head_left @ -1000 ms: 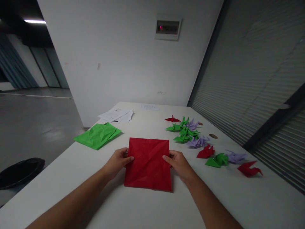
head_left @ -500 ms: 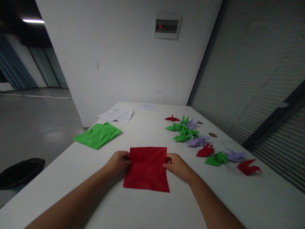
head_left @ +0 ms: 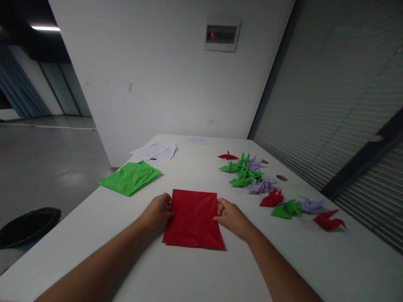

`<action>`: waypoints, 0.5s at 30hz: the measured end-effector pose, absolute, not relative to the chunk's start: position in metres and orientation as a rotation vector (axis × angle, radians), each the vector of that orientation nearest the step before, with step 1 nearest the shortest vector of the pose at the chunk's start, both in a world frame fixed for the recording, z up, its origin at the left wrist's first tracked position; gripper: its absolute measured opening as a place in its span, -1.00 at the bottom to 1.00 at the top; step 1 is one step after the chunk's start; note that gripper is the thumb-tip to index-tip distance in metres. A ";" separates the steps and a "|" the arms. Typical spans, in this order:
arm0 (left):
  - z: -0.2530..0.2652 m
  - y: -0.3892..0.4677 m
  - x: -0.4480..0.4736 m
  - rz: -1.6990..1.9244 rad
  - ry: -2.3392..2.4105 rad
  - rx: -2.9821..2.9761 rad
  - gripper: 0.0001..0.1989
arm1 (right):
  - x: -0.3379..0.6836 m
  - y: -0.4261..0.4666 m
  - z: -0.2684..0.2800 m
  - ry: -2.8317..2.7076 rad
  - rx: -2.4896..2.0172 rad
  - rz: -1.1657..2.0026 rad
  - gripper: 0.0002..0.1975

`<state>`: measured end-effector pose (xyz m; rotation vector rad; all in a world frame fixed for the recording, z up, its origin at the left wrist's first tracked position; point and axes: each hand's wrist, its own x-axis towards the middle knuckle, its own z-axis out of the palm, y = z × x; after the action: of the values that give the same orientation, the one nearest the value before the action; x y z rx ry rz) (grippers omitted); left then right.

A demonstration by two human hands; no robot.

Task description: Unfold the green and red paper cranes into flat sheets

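Note:
A square sheet of red paper (head_left: 194, 220) with faint creases is held just in front of me, its near edge low over the white table (head_left: 189, 277). My left hand (head_left: 158, 213) pinches its left edge between thumb and fingers. On the opposite edge, my right hand (head_left: 229, 216) grips the paper the same way, fingertips partly behind it. Whether the sheet is one layer or several I cannot tell.
Green paper sheets (head_left: 130, 178) lie at the left edge, with printed white pages (head_left: 155, 151) behind. Folded cranes in green, purple and red (head_left: 329, 220) spread along the right side. A black-lined bin (head_left: 30, 226) stands left of the table. Blinds (head_left: 315, 109) flank the right.
The red sheet's far edge has shifted slightly up and its surface has flexed a little. Both hands keep their pinch on its sides, the right one moving slightly inward.

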<state>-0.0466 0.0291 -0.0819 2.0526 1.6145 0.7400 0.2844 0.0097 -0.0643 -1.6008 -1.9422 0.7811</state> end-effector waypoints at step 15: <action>-0.091 0.031 -0.049 0.791 1.502 1.857 -0.28 | 0.287 0.014 -0.079 -1.834 -1.484 0.917 -0.50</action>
<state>-0.0486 0.0307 -0.0911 1.8572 1.5017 0.7912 0.2866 0.0138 -0.0794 -1.4842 -1.8343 0.9172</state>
